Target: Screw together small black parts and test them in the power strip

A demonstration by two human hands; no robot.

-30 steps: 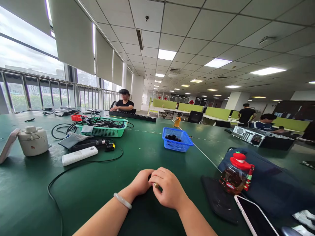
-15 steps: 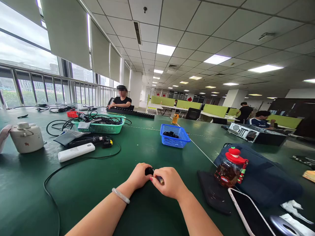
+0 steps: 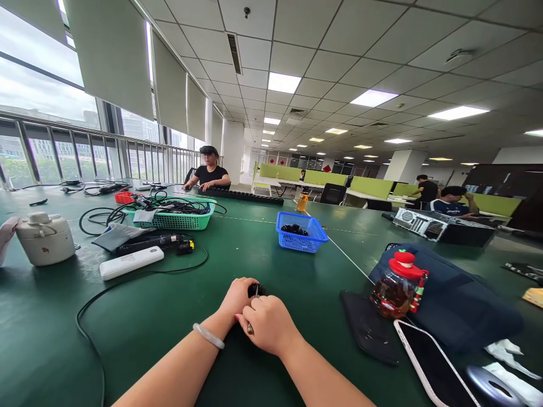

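My left hand (image 3: 240, 299), with a pale bangle (image 3: 208, 336) on its wrist, is closed around a small black part (image 3: 255, 289) just above the green table (image 3: 229, 254). Fingers cover much of that part, so its exact kind cannot be made out. My right hand (image 3: 269, 323) grips a screwdriver (image 3: 250, 328). Its brownish handle end shows below the fingers, and a thin metal shaft points away toward the black part. Both hands touch or nearly touch each other. Beyond them stands a blue basket (image 3: 303, 244) with several small black pieces (image 3: 294, 229) inside.
At left are a green basket (image 3: 186, 221) of cables, a white power bank (image 3: 131, 263) and a cream jug (image 3: 46, 240). At right are a black pouch (image 3: 367, 330), a red-lidded bottle (image 3: 394, 291), a phone (image 3: 436, 359) and a dark bag (image 3: 462, 299). A person (image 3: 210, 172) sits across the table.
My right hand has shifted left and slightly down, and the screwdriver has swung to point more directly away. My left hand has barely moved. The seated person's arms have moved.
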